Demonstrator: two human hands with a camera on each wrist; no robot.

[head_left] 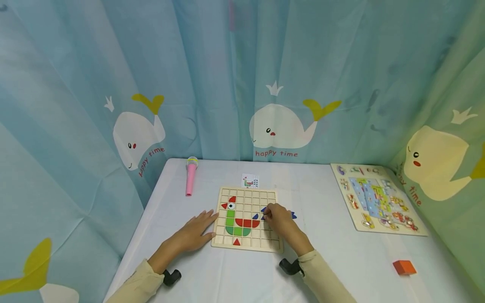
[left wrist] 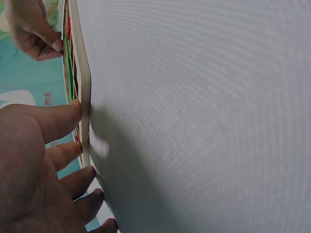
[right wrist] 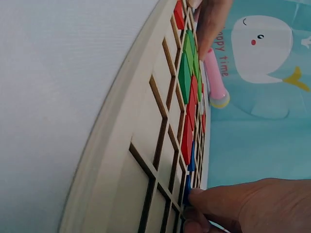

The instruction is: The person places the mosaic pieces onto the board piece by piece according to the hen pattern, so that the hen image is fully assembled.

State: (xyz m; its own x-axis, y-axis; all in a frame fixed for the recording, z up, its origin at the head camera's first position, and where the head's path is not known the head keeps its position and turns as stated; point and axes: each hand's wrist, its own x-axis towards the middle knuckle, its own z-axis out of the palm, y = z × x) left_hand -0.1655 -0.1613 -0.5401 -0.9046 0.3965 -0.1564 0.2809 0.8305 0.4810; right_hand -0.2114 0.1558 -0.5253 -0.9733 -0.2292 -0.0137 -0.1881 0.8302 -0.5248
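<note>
A wooden grid board point(head_left: 248, 243) lies on the table, with green, red and blue pieces set in its squares like a bird. My left hand point(head_left: 195, 231) has its fingers spread, thumb and fingertips at the board's left edge. In the left wrist view this hand point(left wrist: 43, 155) touches the board's side point(left wrist: 83, 73). Over the board's right part, my right hand point(head_left: 280, 219) pinches a small blue piece point(right wrist: 188, 187) between thumb and finger, low over the squares. The fingers partly hide this piece. Blue points point(head_left: 293, 215) show beyond the hand's right side.
Behind the board lies a small picture card point(head_left: 250, 181) with a bird pattern. A pink toy microphone point(head_left: 191, 179) is at the back left. At the right are a wooden picture puzzle board point(head_left: 356, 216) and an orange block point(head_left: 404, 267). A whale-print curtain point(head_left: 223, 126) surrounds the table.
</note>
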